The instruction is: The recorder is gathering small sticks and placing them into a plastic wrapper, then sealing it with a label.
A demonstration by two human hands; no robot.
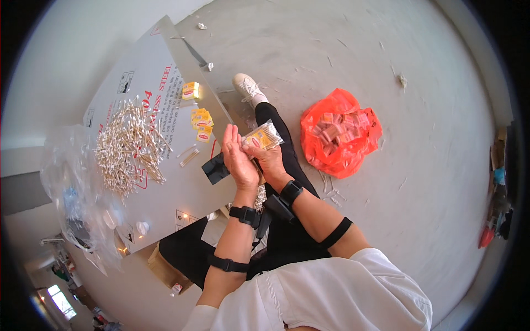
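My right hand grips a small clear packet of cotton swabs with a yellow card inside, thumb over its near end. Beside it, my left hand is held up flat, fingers straight and together, with nothing visible in it; whether it touches the packet I cannot tell. On the table left of my hands lie yellow printed cards and a thicker stack of similar cards. A large heap of loose cotton swabs spreads farther left, and a few single swabs lie between heap and hands.
The film-covered steel table carries a clear plastic bag at its left edge and a black flat piece near my left wrist. On the floor at right sits a red plastic bag of small packs. A cardboard box stands below the table.
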